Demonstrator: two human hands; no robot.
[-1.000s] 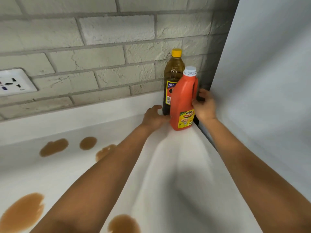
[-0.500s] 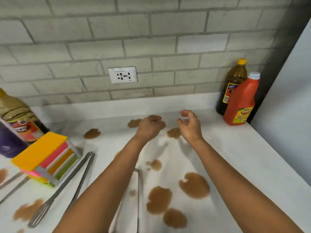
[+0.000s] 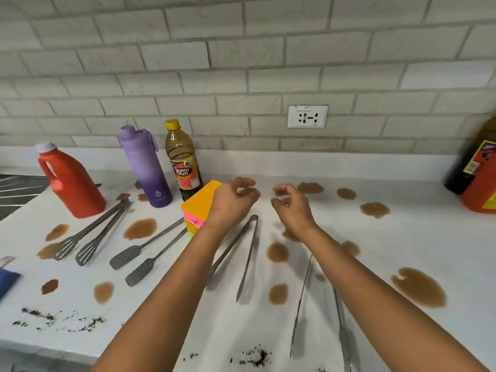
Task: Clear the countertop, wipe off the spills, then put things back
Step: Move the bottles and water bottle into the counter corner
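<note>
A: The white countertop (image 3: 402, 237) is dotted with brown spills (image 3: 418, 290), and dark crumbs (image 3: 255, 357) lie along its near edge.

B: Both hands hover over its middle. The left hand (image 3: 232, 201) hangs above the stack of coloured sponges (image 3: 200, 208), fingers loosely curled, gripping nothing. The right hand (image 3: 291, 208) sits just beside it, fingers also relaxed and empty.

A: Under the forearms lie tongs (image 3: 248, 253), and a second pair (image 3: 341, 331) reaches toward the near edge.

B: To the left, two more pairs with slotted ends (image 3: 91, 237) (image 3: 145, 253) lie flat.

A: Along the back stand a red jug (image 3: 71, 183), a purple flask (image 3: 146, 167) and a vinegar bottle (image 3: 183, 159), upright, near the brick wall (image 3: 241, 63).

B: At the far right, a dark bottle (image 3: 472, 162) and what looks like another red jug (image 3: 483, 189), cut off by the edge. A socket (image 3: 307, 116) sits on the wall.
</note>
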